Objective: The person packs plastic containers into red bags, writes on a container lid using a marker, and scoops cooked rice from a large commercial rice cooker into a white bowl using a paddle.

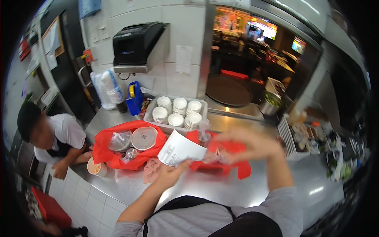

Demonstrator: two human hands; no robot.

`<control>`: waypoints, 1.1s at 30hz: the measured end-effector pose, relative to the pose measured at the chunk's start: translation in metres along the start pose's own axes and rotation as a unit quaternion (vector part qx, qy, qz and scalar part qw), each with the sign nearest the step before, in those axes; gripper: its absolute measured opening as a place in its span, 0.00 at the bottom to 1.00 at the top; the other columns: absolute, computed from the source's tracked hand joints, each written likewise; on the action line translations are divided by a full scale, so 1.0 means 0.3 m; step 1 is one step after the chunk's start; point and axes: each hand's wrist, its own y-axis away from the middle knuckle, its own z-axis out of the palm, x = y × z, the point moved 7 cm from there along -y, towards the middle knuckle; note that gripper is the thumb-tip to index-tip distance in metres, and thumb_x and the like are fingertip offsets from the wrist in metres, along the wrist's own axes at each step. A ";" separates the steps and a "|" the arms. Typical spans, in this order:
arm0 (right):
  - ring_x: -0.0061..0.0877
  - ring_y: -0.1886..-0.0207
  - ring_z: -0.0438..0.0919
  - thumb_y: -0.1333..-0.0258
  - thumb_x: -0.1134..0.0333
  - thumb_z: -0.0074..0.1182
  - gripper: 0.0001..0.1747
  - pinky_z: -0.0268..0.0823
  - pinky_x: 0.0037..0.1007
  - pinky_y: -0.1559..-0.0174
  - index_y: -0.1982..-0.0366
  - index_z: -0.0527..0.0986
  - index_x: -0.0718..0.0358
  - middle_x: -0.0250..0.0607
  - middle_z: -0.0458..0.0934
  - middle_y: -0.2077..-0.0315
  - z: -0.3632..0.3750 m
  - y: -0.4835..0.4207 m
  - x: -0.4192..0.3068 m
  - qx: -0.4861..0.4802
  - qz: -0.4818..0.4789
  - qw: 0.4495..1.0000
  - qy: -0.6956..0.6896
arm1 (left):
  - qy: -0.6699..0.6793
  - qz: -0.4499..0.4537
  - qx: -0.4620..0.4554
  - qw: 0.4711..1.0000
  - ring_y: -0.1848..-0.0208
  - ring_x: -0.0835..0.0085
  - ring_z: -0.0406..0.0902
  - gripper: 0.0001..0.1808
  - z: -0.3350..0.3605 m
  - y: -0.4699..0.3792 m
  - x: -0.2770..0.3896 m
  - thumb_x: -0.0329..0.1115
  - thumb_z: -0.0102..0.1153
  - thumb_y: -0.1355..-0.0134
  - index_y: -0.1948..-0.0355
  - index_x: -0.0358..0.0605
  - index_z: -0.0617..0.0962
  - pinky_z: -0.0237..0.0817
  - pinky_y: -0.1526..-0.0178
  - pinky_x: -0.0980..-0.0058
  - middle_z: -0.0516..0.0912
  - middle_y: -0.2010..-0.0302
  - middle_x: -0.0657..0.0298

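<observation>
My left hand [174,173] grips a curled printed paper slip [183,149] by its lower edge. Blurred by motion, my right hand [251,143] hovers over a red bag [244,170] on the steel counter; whether its fingers hold anything is unclear. Clear plastic packaging [217,155] shows by those fingers, inside or over that bag. To the left stands another red bag [102,142], its mouth spread wide. It contains a round lidded tub [144,138], a knotted clear plastic bag [120,142] and small clear-wrapped items [130,154]. A pink cloth [151,170] lies beside it.
Stacked white cups fill a plastic crate [204,103] behind the bags. A person [63,130] leans on the counter at left, near a white tub [96,168]. A blue tape dispenser [134,99] stands at the back. Another crate [285,139] sits at right.
</observation>
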 end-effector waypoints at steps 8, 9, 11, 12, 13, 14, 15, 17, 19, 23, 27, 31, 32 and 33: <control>0.31 0.58 0.75 0.46 0.70 0.52 0.17 0.68 0.32 0.56 0.53 0.70 0.64 0.40 0.75 0.62 0.455 0.476 -0.142 0.489 0.251 0.810 -0.203 | 0.089 -0.110 -0.251 0.958 0.54 0.76 0.72 0.18 0.387 0.266 -0.116 0.28 0.58 0.42 0.51 0.39 0.71 0.64 0.52 0.77 0.76 0.56 0.64; 0.31 0.58 0.75 0.46 0.70 0.52 0.17 0.68 0.32 0.56 0.53 0.70 0.64 0.40 0.75 0.62 0.465 0.545 -0.189 0.534 0.271 0.779 -0.186 | 0.074 -0.135 -0.256 0.954 0.55 0.77 0.73 0.16 0.389 0.290 -0.131 0.28 0.58 0.42 0.52 0.39 0.73 0.65 0.52 0.78 0.77 0.57 0.63; 0.26 0.60 0.75 0.44 0.72 0.50 0.12 0.68 0.25 0.61 0.58 0.72 0.65 0.38 0.74 0.65 0.491 0.566 -0.309 0.386 0.349 0.854 0.012 | 0.104 -0.149 -0.264 0.947 0.60 0.79 0.74 0.12 0.388 0.298 -0.108 0.26 0.58 0.43 0.57 0.39 0.75 0.65 0.56 0.81 0.78 0.61 0.65; 0.30 0.61 0.75 0.43 0.71 0.48 0.11 0.68 0.27 0.62 0.58 0.73 0.64 0.40 0.74 0.64 0.522 0.604 -0.354 0.382 0.363 0.848 0.049 | 0.108 -0.112 -0.302 0.941 0.62 0.81 0.73 0.10 0.412 0.310 -0.105 0.25 0.58 0.43 0.59 0.39 0.76 0.64 0.58 0.83 0.77 0.63 0.66; 0.30 0.61 0.75 0.43 0.71 0.48 0.11 0.68 0.27 0.62 0.58 0.73 0.64 0.40 0.74 0.64 0.561 0.658 -0.398 0.407 0.398 0.820 0.060 | 0.117 -0.080 -0.335 0.932 0.64 0.82 0.72 0.08 0.436 0.336 -0.124 0.23 0.58 0.44 0.62 0.39 0.77 0.63 0.60 0.84 0.76 0.66 0.67; 0.31 0.62 0.75 0.44 0.71 0.49 0.11 0.68 0.29 0.62 0.58 0.73 0.64 0.40 0.74 0.64 0.596 0.695 -0.451 0.421 0.407 0.807 0.077 | 0.098 -0.066 -0.369 0.922 0.66 0.82 0.71 0.08 0.465 0.373 -0.158 0.23 0.57 0.44 0.62 0.39 0.77 0.62 0.61 0.84 0.75 0.68 0.68; 0.32 0.62 0.75 0.44 0.71 0.49 0.11 0.68 0.30 0.62 0.58 0.73 0.63 0.40 0.74 0.65 0.625 0.725 -0.509 0.428 0.412 0.799 0.095 | 0.081 -0.047 -0.396 0.914 0.68 0.83 0.70 0.08 0.503 0.418 -0.176 0.22 0.57 0.45 0.63 0.39 0.77 0.61 0.62 0.84 0.74 0.70 0.68; 0.34 0.64 0.75 0.45 0.71 0.49 0.09 0.67 0.31 0.63 0.60 0.74 0.62 0.40 0.74 0.67 0.693 0.816 -0.618 0.455 0.472 0.749 0.095 | 0.117 -0.050 -0.437 0.890 0.68 0.83 0.70 0.08 0.608 0.549 -0.164 0.20 0.56 0.45 0.64 0.39 0.77 0.62 0.63 0.84 0.73 0.71 0.68; 0.34 0.65 0.75 0.45 0.71 0.49 0.07 0.67 0.32 0.63 0.64 0.74 0.62 0.40 0.74 0.69 0.756 0.890 -0.726 0.467 0.484 0.732 0.110 | 0.186 -0.101 -0.474 0.855 0.68 0.83 0.70 0.06 0.690 0.685 -0.142 0.19 0.55 0.44 0.66 0.38 0.76 0.62 0.63 0.85 0.72 0.70 0.68; 0.35 0.67 0.75 0.50 0.77 0.51 0.06 0.68 0.31 0.63 0.68 0.73 0.64 0.41 0.74 0.70 0.779 1.089 -1.018 0.487 0.519 0.658 0.248 | 0.216 -0.207 -0.547 0.782 0.74 0.82 0.71 0.04 0.812 0.925 -0.143 0.21 0.53 0.42 0.65 0.38 0.76 0.66 0.69 0.84 0.73 0.71 0.66; 0.28 0.59 0.76 0.48 0.79 0.48 0.09 0.67 0.27 0.57 0.64 0.74 0.65 0.42 0.77 0.62 0.696 1.360 -1.634 0.575 0.495 0.355 0.545 | 0.205 -0.164 -0.564 0.783 0.75 0.82 0.71 0.04 0.956 1.046 -0.118 0.25 0.53 0.40 0.64 0.39 0.75 0.66 0.71 0.84 0.76 0.71 0.64; 0.23 0.45 0.67 0.42 0.76 0.43 0.25 0.58 0.23 0.46 0.41 0.61 0.59 0.39 0.67 0.44 0.668 1.497 -2.341 0.488 0.353 0.200 0.773 | 0.199 -0.174 -0.549 0.793 0.74 0.83 0.69 0.04 1.116 1.212 -0.098 0.27 0.52 0.39 0.64 0.40 0.75 0.64 0.69 0.83 0.75 0.72 0.66; 0.21 0.51 0.71 0.43 0.78 0.43 0.27 0.61 0.20 0.50 0.41 0.62 0.56 0.37 0.68 0.45 0.656 1.536 -2.475 0.440 0.359 0.151 0.809 | 0.195 -0.171 -0.548 0.795 0.74 0.83 0.69 0.04 1.144 1.252 -0.086 0.27 0.52 0.39 0.64 0.40 0.75 0.64 0.69 0.83 0.75 0.72 0.66; 0.22 0.55 0.73 0.44 0.78 0.43 0.25 0.63 0.21 0.53 0.44 0.67 0.53 0.37 0.71 0.49 0.656 1.594 -2.622 0.414 0.368 0.114 0.825 | 0.194 -0.173 -0.560 0.787 0.74 0.83 0.69 0.04 1.175 1.308 -0.069 0.27 0.52 0.40 0.64 0.40 0.75 0.64 0.69 0.83 0.74 0.73 0.66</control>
